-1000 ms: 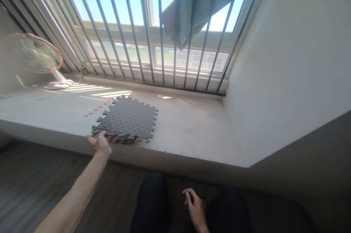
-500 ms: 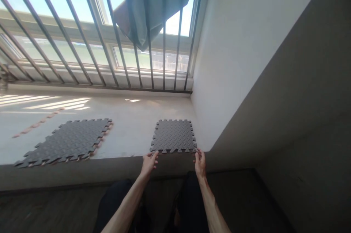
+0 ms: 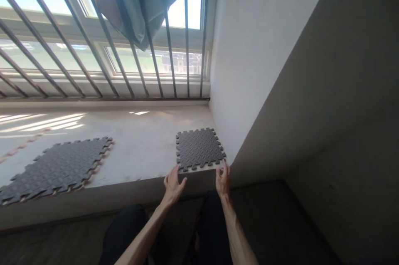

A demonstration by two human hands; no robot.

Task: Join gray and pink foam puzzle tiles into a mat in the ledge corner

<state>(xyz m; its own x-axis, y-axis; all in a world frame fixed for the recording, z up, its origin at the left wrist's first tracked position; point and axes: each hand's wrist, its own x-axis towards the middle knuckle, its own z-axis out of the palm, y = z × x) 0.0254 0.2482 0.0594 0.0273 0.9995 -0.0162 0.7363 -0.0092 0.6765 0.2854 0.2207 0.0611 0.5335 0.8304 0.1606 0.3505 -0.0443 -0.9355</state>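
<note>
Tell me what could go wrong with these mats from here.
The right mat lies near the front edge of the ledge, with the left hand and right hand at its near corners, so a stray tug might pull it over.
Its near right corner is close to the wall; pushing that way could bend the tabs.
The left mat reaches the ledge's front edge, so a knock might dislodge it.

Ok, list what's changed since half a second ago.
The square gray, jigsaw-edged foam mat has moved right, closer to the plain white wall. The bare left hand has opened from its pinch; the bare right hand stays at the mat's near right corner. The gray foam matting at left stayed put.
</note>
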